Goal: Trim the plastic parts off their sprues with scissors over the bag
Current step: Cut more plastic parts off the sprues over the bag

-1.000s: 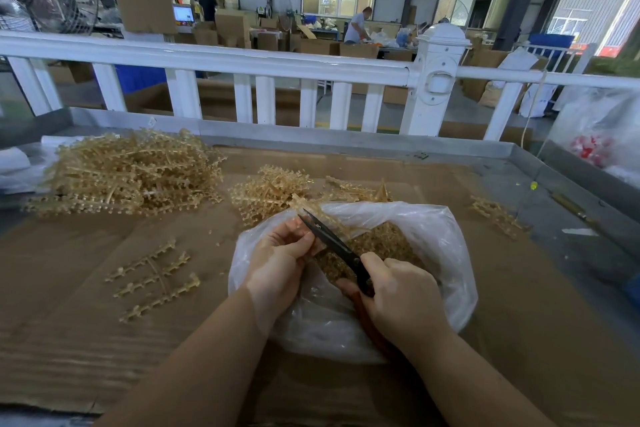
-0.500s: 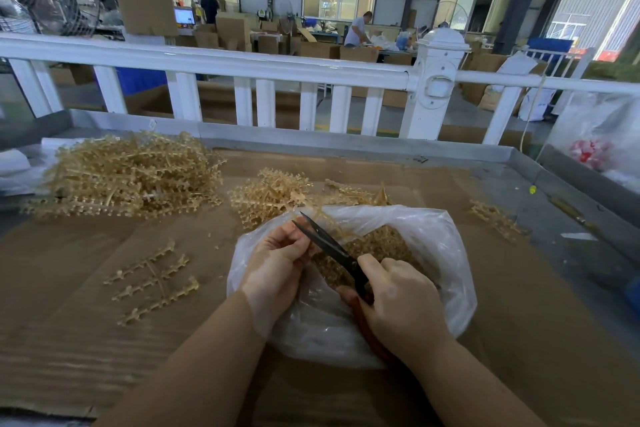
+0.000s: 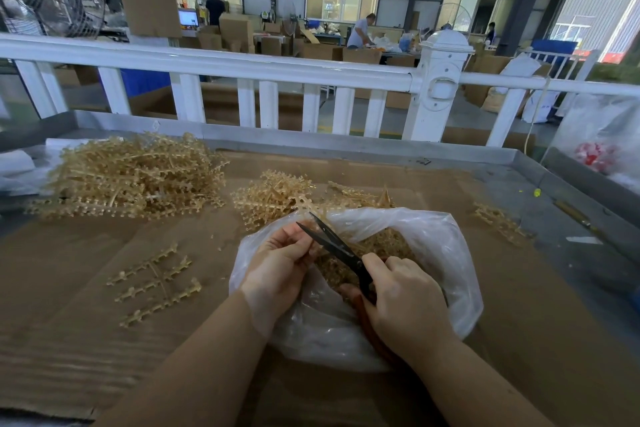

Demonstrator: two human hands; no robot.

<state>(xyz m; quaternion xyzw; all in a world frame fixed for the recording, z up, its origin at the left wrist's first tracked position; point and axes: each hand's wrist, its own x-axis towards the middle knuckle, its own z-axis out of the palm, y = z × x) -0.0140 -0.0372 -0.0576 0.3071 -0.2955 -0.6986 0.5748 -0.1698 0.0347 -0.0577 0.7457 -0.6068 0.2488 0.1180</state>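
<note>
- Black scissors (image 3: 341, 248), blades parted, sit in my right hand (image 3: 405, 302), grip clenched round the handles.
- My left hand (image 3: 282, 262) pinches a sprue over the bag (image 3: 446, 253).

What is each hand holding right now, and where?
Right hand grips the scissors by the red-brown handles. Left hand pinches something at the blades; it is hidden by the fingers.
</note>
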